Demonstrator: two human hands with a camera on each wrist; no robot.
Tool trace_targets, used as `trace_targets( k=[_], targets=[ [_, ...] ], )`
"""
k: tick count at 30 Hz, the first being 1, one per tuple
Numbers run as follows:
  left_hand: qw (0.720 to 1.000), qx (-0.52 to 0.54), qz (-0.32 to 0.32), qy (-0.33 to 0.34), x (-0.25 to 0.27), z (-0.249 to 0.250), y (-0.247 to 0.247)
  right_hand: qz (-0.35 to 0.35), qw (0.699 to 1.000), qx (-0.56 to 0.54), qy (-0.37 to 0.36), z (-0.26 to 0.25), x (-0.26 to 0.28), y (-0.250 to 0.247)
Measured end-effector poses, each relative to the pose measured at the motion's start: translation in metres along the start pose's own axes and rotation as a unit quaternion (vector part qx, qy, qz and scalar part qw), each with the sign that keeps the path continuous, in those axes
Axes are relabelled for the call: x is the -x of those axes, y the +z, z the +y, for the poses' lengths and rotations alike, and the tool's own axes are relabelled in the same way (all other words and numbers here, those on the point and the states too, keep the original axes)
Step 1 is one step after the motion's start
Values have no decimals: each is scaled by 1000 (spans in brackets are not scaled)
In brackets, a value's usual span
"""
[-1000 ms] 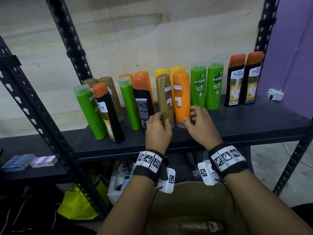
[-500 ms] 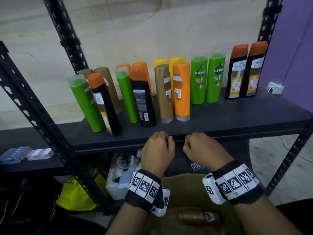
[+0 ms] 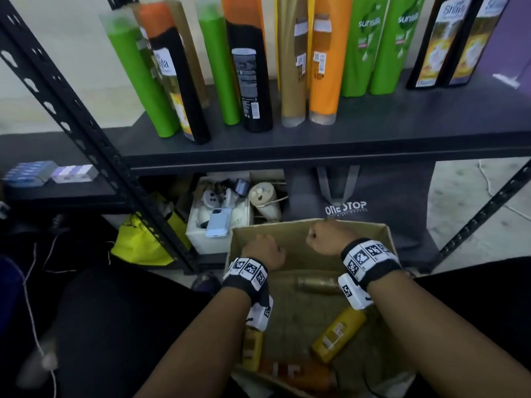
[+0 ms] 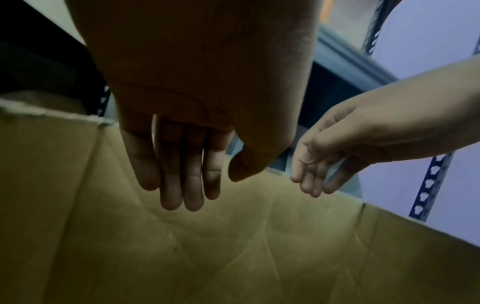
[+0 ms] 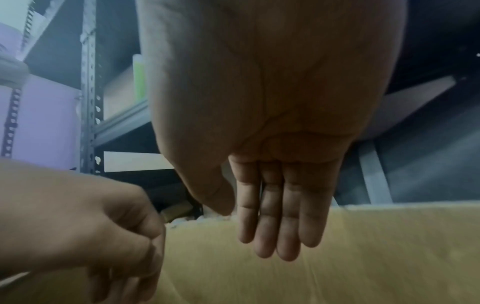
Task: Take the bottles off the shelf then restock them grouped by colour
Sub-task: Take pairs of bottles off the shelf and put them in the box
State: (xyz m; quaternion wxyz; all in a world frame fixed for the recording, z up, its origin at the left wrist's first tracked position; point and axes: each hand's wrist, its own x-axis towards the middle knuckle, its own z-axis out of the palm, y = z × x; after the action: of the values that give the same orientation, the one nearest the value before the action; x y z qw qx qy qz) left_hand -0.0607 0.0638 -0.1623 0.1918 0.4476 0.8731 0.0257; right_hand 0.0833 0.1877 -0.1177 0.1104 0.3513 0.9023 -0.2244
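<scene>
Both hands are low over the open cardboard box [image 3: 383, 234], and neither holds anything. The left hand [image 3: 263, 251] hangs at about 10 o'clock of the box opening, its fingers [image 4: 179, 174] straight and relaxed, so its grip is wide and empty. The right hand [image 3: 324, 238] is at about 12 o'clock, near the far wall of the box; its fingers [image 5: 275, 216] also hang straight down, with nothing between them. Inside the box lie some bottles on their sides: a yellow bottle [image 3: 339, 334] at about 4 o'clock, a brown bottle [image 3: 316, 284] near the middle, another yellow one [image 3: 253, 349] at 8 o'clock, and an orange one [image 3: 310, 377] at 6 o'clock. On the shelf [image 3: 344, 139] above, many bottles stand upright. At the right the colours are already in pairs: two green bottles [image 3: 382, 53], then two black bottles with orange labels [image 3: 454, 41]. At the left, green, black, brown and orange are mixed together. I judge the restocking is well advanced but not finished: the bottles in the box must go up, and the left side probably needs sorting.
</scene>
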Motion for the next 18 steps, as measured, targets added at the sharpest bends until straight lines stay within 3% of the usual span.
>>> trace_targets(
  k=[5, 11, 18],
  targets=[
    [997, 1, -76, -25, -4, -22, 45, -61, 997, 14, 37, 23, -10, 36],
    [993, -13, -118, -25, -5, -37, 87, -105, 992, 40, 56, 40, -19, 82],
    [968, -62, -242, -35, -15, -61, 140, -156, 978, -27, 136, 62, -20, 126]
  ],
)
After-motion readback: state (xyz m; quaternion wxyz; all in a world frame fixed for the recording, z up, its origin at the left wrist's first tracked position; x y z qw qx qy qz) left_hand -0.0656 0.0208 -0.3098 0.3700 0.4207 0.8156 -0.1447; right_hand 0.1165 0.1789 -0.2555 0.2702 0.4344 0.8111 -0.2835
